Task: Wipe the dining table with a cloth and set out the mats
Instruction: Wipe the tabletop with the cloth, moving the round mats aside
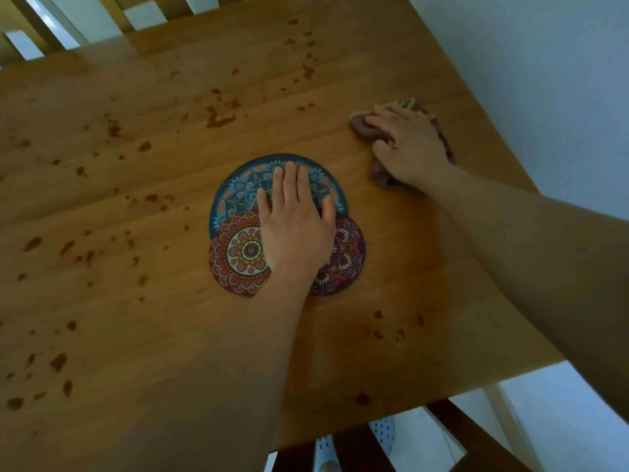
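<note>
A: Item one, the surface?

B: Wooden dining table [391, 253], filling most of the frame. Reddish-brown spots [218, 119] scattered over its left half and the upper centre; a few more at lower right, near the table's edge.

A: Mats?

B: Three round patterned mats, overlapping in a cluster at the centre of the frame. Blue mat [245, 189] at the top of the cluster. Red mat [238, 253] at lower left, lying over the blue one's lower edge. Dark purple mat [347, 257] at lower right, largely covered by the hand and wrist.

A: Left hand?

B: Left hand [296, 229] lies flat, palm down, on the cluster. Fingers [289, 178] spread and extended over the blue mat, thumb toward the purple one. Pressing on top, gripping nothing.

A: Cloth?

B: One brownish-mauve cloth [366, 129], bunched, at the upper right of the frame, near the table's right edge and well apart from the mats.

A: Right hand?

B: Right hand [408, 144] on top of the cloth, fingers curled down over it, folds showing on both sides of the hand. Clamped on the cloth against the tabletop.

A: Surroundings?

B: Slatted chair back [143, 8] beyond the table at the upper left; a dark one [452, 434] at the bottom edge. Pale floor [544, 80] along the right side.
</note>
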`<state>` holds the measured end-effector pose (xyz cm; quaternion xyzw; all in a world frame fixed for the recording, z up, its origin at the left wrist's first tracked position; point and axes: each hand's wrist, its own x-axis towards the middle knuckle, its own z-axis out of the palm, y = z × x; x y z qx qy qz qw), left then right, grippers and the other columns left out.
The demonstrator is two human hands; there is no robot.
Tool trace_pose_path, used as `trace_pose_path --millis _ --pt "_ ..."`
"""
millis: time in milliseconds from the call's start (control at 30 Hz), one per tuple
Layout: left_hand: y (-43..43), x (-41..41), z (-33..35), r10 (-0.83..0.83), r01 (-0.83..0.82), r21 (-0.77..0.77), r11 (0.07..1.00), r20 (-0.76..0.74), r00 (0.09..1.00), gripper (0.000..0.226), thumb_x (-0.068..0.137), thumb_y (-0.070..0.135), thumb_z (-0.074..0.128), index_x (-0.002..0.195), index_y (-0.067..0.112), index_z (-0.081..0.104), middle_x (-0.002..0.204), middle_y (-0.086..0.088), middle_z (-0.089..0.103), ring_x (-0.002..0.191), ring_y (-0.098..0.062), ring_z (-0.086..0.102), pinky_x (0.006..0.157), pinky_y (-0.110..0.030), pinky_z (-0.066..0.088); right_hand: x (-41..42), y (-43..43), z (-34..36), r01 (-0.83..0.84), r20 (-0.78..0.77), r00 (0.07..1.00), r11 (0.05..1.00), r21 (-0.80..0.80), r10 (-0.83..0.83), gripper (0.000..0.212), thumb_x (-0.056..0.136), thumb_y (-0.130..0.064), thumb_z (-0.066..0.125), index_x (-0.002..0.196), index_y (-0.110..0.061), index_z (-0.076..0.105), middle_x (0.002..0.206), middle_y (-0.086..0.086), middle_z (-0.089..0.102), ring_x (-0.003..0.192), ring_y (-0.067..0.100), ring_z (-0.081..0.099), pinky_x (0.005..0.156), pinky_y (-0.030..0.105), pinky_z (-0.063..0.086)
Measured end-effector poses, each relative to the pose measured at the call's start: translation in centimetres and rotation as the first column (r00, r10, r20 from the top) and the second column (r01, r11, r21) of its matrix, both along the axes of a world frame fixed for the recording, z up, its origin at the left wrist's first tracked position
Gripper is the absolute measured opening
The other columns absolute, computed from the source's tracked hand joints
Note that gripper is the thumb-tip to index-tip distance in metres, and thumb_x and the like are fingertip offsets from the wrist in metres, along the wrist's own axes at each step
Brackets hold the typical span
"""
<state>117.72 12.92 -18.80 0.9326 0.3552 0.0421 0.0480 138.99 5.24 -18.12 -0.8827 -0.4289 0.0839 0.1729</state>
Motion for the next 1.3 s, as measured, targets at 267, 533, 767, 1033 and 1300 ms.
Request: trace_pose_path --millis 267,533,767,1033,1300 --pt "0.0 -0.1 0.2 0.001 -0.001 -0.028 1.000 0.004 1.000 0.067 0.102 0.053 0.019 0.156 0.014 0.018 0.164 -0.004 0.013 0.151 -0.021 0.006 0.122 -0.045 0.008 -7.5 -8.5 0.9 -0.245 -0.121 0.960 0.966 0.081 0.254 0.052 0.084 -0.027 0.049 0.135 -0.021 0.057 0.150 -0.004 0.043 0.144 0.016 0.029 0.120 0.038 0.012" --pt "0.3 0.0 0.0 0.005 -0.002 -0.069 0.998 0.050 0.999 0.064 0.101 0.053 0.024 0.155 0.018 0.022 0.163 -0.002 0.016 0.151 -0.021 0.008 0.122 -0.044 0.007 -3.7 -8.0 1.0 0.046 -0.024 0.999 0.999 -0.019 -0.047 0.060 0.085 -0.038 0.039 0.142 -0.023 0.047 0.156 -0.001 0.034 0.146 0.020 0.022 0.121 0.044 0.008" --pt "2.9 -1.0 0.3 -0.071 0.082 -0.068 0.994 0.147 0.987 0.050 0.100 0.047 0.037 0.145 0.027 0.041 0.153 0.004 0.035 0.141 -0.020 0.028 0.117 -0.039 0.015 -0.6 0.1 -0.1 0.316 0.061 0.946 0.947 0.063 -0.319 0.047 0.096 -0.025 0.038 0.140 -0.014 0.049 0.154 0.007 0.037 0.143 0.025 0.027 0.120 0.042 0.012" --pt "3.1 -1.0 -0.3 0.069 -0.019 -0.175 0.984 0.286 0.956 0.053 0.093 0.045 0.052 0.136 0.015 0.048 0.148 0.000 0.041 0.142 -0.019 0.027 0.118 -0.038 0.024 -1.5 10.3 0.6 0.267 0.002 0.964 0.964 -0.011 -0.267 0.050 0.099 -0.031 0.029 0.145 -0.012 0.040 0.156 0.010 0.030 0.145 0.028 0.023 0.120 0.045 0.011" --pt "3.0 -1.0 0.1 0.062 -0.013 -0.179 0.984 0.270 0.961 0.053 0.092 0.046 0.053 0.135 0.016 0.050 0.145 0.002 0.043 0.140 -0.018 0.031 0.116 -0.037 0.027 -3.4 11.0 0.7 -0.289 -0.209 0.930 0.952 0.098 0.304 0.041 0.097 -0.019 0.038 0.131 -0.025 0.059 0.153 -0.003 0.039 0.145 0.016 0.026 0.121 0.044 0.012"
